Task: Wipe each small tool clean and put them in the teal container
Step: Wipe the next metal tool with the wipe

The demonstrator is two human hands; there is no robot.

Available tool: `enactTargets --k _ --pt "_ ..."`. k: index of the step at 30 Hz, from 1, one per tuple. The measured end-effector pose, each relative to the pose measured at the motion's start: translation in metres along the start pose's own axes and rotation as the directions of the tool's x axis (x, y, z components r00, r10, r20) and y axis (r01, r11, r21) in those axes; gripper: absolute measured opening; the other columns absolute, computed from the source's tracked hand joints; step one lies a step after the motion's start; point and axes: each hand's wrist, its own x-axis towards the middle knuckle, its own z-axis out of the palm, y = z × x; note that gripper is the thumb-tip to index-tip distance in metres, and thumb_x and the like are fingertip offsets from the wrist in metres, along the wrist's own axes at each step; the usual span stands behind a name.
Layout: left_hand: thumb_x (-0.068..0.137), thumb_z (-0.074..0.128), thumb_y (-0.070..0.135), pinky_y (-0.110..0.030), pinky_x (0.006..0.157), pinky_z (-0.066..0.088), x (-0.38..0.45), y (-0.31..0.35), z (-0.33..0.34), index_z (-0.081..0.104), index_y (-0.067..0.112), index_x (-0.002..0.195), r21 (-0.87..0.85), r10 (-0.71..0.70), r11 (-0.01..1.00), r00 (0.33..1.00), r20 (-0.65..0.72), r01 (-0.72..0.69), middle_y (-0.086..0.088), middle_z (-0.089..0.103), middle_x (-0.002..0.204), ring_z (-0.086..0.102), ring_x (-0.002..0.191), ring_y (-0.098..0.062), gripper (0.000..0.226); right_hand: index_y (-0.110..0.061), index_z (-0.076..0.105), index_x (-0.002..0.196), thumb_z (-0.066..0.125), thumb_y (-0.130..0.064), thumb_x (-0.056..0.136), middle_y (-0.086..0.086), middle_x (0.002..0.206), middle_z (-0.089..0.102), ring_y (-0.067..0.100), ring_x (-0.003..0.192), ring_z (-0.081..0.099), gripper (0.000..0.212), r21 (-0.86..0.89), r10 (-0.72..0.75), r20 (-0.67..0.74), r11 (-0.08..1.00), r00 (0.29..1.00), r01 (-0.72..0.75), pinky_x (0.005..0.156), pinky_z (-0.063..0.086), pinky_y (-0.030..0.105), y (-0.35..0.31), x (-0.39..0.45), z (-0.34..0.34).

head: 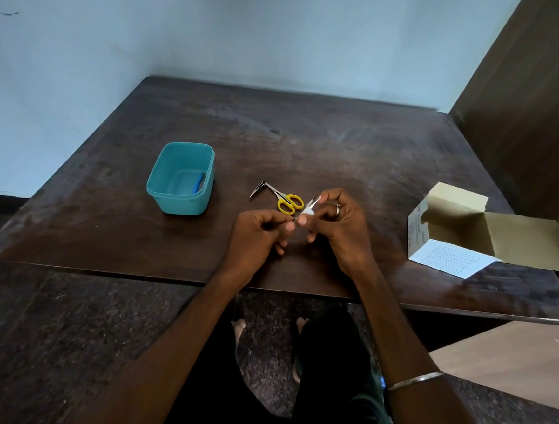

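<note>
Wiping a small metal tool (pixel 309 206) w/ a white wipe (pixel 307 211), mid-table, just above the near edge. Left hand (pixel 259 233) pinching tool's lower end btwn curled fingers; right hand (pixel 336 223) curled round the wipe, pinching it onto the blade. Teal container (pixel 180 178) well left, 1 blue item (pixel 198 183) already inside. Yellow scissors (pixel 285 200) + 1 more metal tool (pixel 259 188) lying just beyond the hands, likely unwiped. Open box (pixel 458 231) far right. Step in hand: cleaning tool 2 of approx 4, by the look of it. Next: finish the wipe, carry tool left, drop into container w/o snagging the rim, then reach for scissors.
</note>
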Motion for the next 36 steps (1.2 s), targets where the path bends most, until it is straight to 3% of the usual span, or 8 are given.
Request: enactTargets --k 6,10,14,17,20,25,30,36 --pt "0.086 0.067 -0.003 -0.026 0.055 0.054 -0.0004 -0.0002 -0.0061 0.074 0.004 0.106 -0.009 0.024 1.0 0.994 0.105 -0.024 -0.011 0.074 0.088 0.064 0.069 -0.015 0.022 -0.007 0.042 0.108 0.078 0.011 0.073 0.008 0.061 0.062 0.017 0.047 0.054 0.054 -0.045 0.017 0.021 0.999 1.0 -0.016 0.044 0.049 0.029 0.0011 0.0014 0.0013" --pt "0.083 0.064 -0.014 -0.025 0.058 0.054 0.0002 -0.0008 -0.0073 0.072 0.005 0.111 -0.03 0.033 0.999 0.988 0.148 -0.029 -0.018 0.074 0.097 0.066 0.08 -0.015 0.035 -0.017 0.041 0.122 0.079 0.013 0.071 0.014 0.062 0.055 0.018 0.046 0.05 0.07 -0.076 0.041 0.039 0.996 0.998 -0.038 0.046 0.046 0.027 0.0005 0.0008 0.0031" --pt "0.081 0.064 -0.015 -0.021 0.058 0.055 -0.0007 -0.0004 -0.0043 0.073 0.002 0.109 -0.025 0.038 0.999 0.995 0.096 -0.036 -0.006 0.074 0.084 0.066 0.072 -0.006 0.034 -0.022 0.035 0.141 0.079 0.013 0.071 0.02 0.066 0.053 0.019 0.05 0.049 0.091 -0.111 0.035 0.08 0.993 0.996 -0.026 0.05 0.043 0.028 -0.0001 -0.0007 0.0048" --pt "0.081 0.064 -0.015 -0.022 0.059 0.057 -0.0008 0.0004 -0.0035 0.073 0.003 0.108 -0.013 0.033 0.999 0.996 0.079 -0.032 -0.008 0.075 0.084 0.067 0.071 -0.005 0.034 -0.02 0.029 0.148 0.08 0.011 0.071 0.038 0.072 0.052 0.029 0.059 0.05 0.098 -0.103 0.031 0.092 0.994 0.995 -0.022 0.051 0.044 0.031 -0.0007 -0.0008 0.0049" --pt "0.082 0.063 -0.015 -0.022 0.059 0.057 -0.0008 0.0018 -0.0036 0.073 0.001 0.108 -0.011 0.033 0.999 0.996 0.079 -0.033 -0.017 0.074 0.087 0.066 0.071 -0.01 0.032 -0.019 0.029 0.149 0.08 0.011 0.071 0.039 0.072 0.051 0.032 0.061 0.048 0.098 -0.093 0.027 0.083 0.995 0.996 -0.019 0.05 0.044 0.031 -0.0021 -0.0015 0.0065" --pt "0.084 0.062 -0.014 -0.023 0.059 0.055 0.0003 0.0008 -0.004 0.074 0.003 0.106 0.012 0.022 1.0 0.996 0.082 -0.023 -0.002 0.069 0.073 0.062 0.066 -0.007 0.031 -0.019 0.028 0.15 0.079 0.01 0.073 0.021 0.07 0.058 0.028 0.057 0.051 0.097 -0.068 0.02 0.031 0.998 0.999 -0.018 0.049 0.048 0.031 -0.0014 -0.0002 0.0043" --pt "0.085 0.06 -0.016 -0.022 0.058 0.053 0.0006 -0.0014 -0.0026 0.073 0.003 0.105 0.016 0.001 1.0 0.996 0.09 -0.002 0.003 0.067 0.068 0.061 0.062 -0.006 0.031 -0.018 0.032 0.147 0.08 0.008 0.073 0.007 0.067 0.064 0.017 0.046 0.053 0.091 -0.053 0.008 -0.072 0.999 0.997 -0.012 0.044 0.048 0.028 -0.0016 -0.0001 0.0007" --pt "0.085 0.058 -0.016 -0.02 0.056 0.051 -0.0001 -0.0018 -0.0031 0.071 -0.005 0.108 0.027 -0.011 1.0 0.996 0.092 0.009 -0.007 0.067 0.075 0.061 0.062 -0.004 0.028 -0.018 0.035 0.143 0.08 0.006 0.075 0.01 0.07 0.059 0.021 0.043 0.051 0.085 -0.025 0.011 -0.143 1.0 0.99 -0.014 0.047 0.048 0.035 -0.0004 0.0009 -0.0024"
